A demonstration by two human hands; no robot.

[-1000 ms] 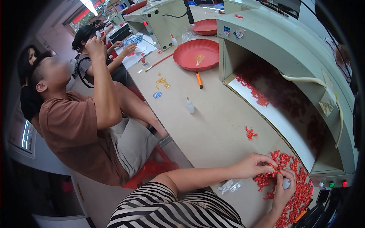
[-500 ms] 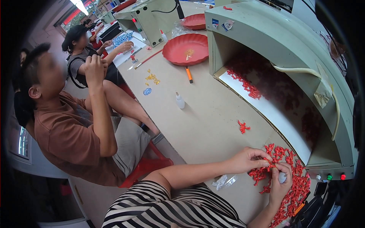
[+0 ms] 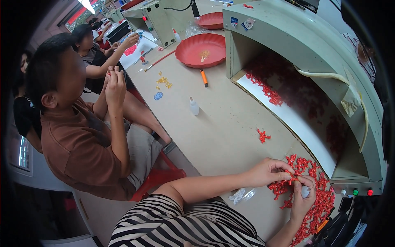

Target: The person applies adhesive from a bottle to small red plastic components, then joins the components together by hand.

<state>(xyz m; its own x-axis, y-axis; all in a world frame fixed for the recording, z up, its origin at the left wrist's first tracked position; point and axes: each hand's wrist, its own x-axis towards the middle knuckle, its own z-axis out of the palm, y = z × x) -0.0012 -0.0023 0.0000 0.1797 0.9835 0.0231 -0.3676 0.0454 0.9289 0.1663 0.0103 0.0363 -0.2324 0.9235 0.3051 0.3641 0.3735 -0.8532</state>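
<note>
Head view shows both hands, left hand (image 3: 267,172) and right hand (image 3: 302,200), pinching one small red plastic piece (image 3: 291,180) over the red pile (image 3: 319,206) on the counter (image 3: 222,131), seemingly mid-assembly, so the next move calls for fine fingertip alignment.

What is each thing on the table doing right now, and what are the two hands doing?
left hand: pinching a small red piece
right hand: closed around a small pale thing, touching the same red piece
small red piece: held between both hands
pile of red pieces: loose, spread on the table
red tray: nearly empty, a few yellow bits inside
small white bottle: upright, capped
orange pen: lying flat
</note>
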